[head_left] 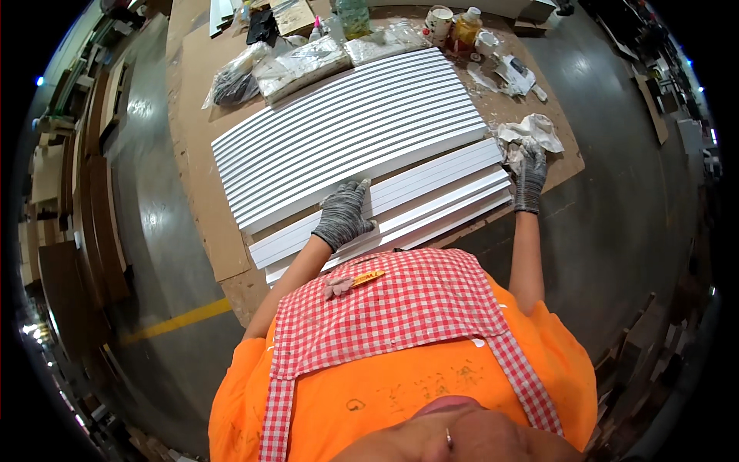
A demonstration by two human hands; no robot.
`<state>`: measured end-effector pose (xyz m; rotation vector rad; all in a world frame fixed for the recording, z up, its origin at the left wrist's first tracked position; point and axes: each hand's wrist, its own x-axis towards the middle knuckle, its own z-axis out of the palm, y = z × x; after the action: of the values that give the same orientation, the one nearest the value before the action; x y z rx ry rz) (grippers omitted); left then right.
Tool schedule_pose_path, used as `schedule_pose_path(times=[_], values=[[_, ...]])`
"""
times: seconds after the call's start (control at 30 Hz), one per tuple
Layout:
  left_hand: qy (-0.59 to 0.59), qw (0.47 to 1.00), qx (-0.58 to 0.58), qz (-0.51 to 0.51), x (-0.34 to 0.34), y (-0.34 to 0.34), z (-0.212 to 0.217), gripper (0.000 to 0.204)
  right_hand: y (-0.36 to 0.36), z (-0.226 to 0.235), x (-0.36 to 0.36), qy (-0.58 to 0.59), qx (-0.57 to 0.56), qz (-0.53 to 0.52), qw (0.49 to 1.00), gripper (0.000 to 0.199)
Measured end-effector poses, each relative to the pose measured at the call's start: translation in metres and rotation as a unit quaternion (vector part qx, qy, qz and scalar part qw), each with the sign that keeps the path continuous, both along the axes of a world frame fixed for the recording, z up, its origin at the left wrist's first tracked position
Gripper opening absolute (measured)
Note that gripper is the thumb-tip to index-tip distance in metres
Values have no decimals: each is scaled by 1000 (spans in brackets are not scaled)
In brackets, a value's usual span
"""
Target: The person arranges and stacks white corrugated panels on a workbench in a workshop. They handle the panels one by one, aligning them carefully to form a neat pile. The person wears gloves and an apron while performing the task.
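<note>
My left hand (344,214), in a grey knitted glove, lies across a long white slat (431,179) with its fingers and thumb spread apart. Its fingertips come close to the front edge of a row of ribbed white slats (350,127), laid side by side. More white slats (454,202) lie nearer to my body. Beyond the right end of the single slat, my right hand (530,179), gloved the same way, has its fingers closed on a crumpled white rag (540,132). The rag partly hides those fingertips.
Wrapped white bundles (302,68) border the slats at the back, beside a clear plastic bag (235,77). A cup (439,23) and an amber bottle (466,31) stand at the back right. The brown worktable (208,223) has grey floor around it.
</note>
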<state>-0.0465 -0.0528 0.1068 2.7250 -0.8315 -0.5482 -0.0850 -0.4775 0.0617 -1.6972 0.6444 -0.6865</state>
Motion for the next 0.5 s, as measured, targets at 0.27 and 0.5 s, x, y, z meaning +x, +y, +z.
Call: schedule_pose_path(times=[0.27, 0.5], values=[[7, 996, -86, -2, 10, -2, -13, 74, 19, -50, -37, -30, 46, 52, 997, 28], [71, 992, -103, 36, 21, 18, -9, 77, 40, -39, -31, -19, 76, 5, 997, 29]])
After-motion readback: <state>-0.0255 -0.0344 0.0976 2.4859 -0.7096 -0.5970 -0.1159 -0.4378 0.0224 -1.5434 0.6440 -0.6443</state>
